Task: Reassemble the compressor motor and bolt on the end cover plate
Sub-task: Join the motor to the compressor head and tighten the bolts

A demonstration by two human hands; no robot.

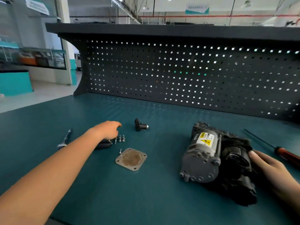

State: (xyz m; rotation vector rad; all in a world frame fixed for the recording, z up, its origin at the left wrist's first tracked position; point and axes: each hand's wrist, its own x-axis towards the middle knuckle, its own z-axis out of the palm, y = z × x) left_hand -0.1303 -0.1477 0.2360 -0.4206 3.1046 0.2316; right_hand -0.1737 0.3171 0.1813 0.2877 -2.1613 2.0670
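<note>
The end cover plate is seen lying flat on the bench top, between the two hands but clearly nearer the left hand, toward the person from it and slightly right. That hand is stretched forward with loosely curled fingers over the bolts and a small black part; nothing is seen held in it. The compressor motor is laid well to the right of the plate, its grey cylinder's long axis running roughly away from the person, round end face turned toward the camera. It is steadied by the right hand, whose fingers are laid against its black side. The plate and bolts are therefore judged best fetched by the left hand and carried rightward to the motor.
</note>
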